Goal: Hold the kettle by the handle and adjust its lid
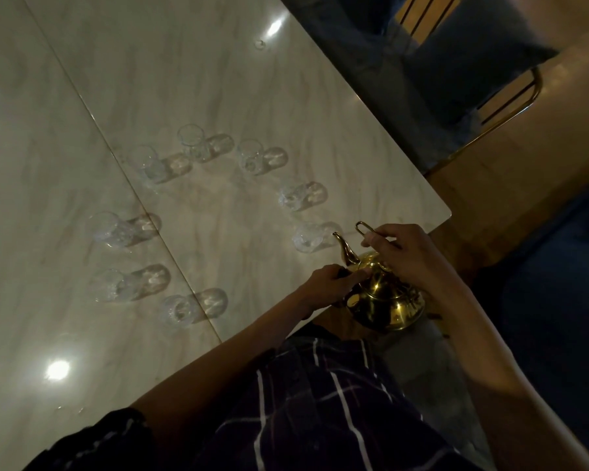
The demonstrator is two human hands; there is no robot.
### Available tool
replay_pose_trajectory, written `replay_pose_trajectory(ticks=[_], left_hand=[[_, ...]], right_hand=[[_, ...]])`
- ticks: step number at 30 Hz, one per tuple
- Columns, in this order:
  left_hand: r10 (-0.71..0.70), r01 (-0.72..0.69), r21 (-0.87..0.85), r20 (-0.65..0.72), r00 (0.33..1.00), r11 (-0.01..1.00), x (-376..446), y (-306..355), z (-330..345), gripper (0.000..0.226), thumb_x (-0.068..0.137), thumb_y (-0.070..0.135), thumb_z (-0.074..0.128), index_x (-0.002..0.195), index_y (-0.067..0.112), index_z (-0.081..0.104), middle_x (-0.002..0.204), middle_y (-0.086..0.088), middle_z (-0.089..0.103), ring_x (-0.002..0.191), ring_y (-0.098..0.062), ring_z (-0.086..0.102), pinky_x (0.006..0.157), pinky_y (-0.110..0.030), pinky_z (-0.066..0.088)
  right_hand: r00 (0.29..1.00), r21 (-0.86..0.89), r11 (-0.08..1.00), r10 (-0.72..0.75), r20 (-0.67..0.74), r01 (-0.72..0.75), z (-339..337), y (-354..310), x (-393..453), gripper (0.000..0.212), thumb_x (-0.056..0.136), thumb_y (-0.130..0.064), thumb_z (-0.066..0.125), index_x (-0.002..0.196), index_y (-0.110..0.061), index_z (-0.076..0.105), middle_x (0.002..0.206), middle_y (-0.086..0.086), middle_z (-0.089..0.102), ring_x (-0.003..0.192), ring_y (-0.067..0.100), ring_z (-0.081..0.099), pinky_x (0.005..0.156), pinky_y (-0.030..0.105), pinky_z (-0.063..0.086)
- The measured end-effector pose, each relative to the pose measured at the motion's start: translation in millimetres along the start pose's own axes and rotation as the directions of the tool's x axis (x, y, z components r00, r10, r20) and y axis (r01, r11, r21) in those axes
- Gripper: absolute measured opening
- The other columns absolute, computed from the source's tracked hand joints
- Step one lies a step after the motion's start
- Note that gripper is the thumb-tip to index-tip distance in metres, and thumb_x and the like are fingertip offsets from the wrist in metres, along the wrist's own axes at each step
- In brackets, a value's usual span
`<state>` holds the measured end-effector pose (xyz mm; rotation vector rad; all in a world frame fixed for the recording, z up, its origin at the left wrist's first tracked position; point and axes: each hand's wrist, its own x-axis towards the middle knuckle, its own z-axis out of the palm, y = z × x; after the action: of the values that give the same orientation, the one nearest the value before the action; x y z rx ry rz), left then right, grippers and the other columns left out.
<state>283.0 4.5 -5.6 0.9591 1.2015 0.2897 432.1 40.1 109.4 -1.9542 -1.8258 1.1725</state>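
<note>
Teapot (385,297) at the table (218,96) edge, both hands on it.
Left hand (330,283) grips its dark side handle, right hand (405,253) pinches the wire bail; nearest glass (308,237) just beyond the spout.

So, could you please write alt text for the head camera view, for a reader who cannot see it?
A person holds a gold teapot at the near edge of a marble table, the left hand on its dark handle and the right hand gripping its wire handle. Eight empty clear glasses stand in a ring on the table.
</note>
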Motion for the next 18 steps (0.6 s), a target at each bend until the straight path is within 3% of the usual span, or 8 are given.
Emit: replay_pose_trajectory(ticks=[5, 18], left_hand=[[-0.010, 0.010, 0.001, -0.004, 1.000, 1.000, 0.1, 1.5, 2.0, 0.071, 0.086, 0.076, 0.056, 0.115, 0.013, 0.069, 0.113, -0.006, 0.072, 0.102, -0.019, 0.071, 0.093, -0.044, 0.061], [-0.020, 0.020, -0.016, -0.019, 1.000, 1.000, -1.0, 4.0, 3.3, 0.065, 0.090, 0.069, 0.058, 0.115, 0.010, 0.069, 0.115, -0.010, 0.071, 0.105, -0.023, 0.071, 0.096, -0.046, 0.059]], right_hand=[[1.000, -0.007, 1.000, 0.003, -0.012, -0.003, -0.3, 2.4, -0.8, 0.026, 0.098, -0.036, 0.056, 0.102, -0.019, 0.075, 0.101, -0.003, 0.072, 0.083, 0.007, 0.067, 0.067, 0.026, 0.050], [1.000, 0.023, 1.000, -0.004, -0.005, 0.004, 1.2, 8.5, 0.8, 0.024, 0.097, -0.036, 0.057, 0.097, -0.021, 0.075, 0.094, -0.002, 0.073, 0.079, 0.009, 0.069, 0.070, 0.029, 0.053]])
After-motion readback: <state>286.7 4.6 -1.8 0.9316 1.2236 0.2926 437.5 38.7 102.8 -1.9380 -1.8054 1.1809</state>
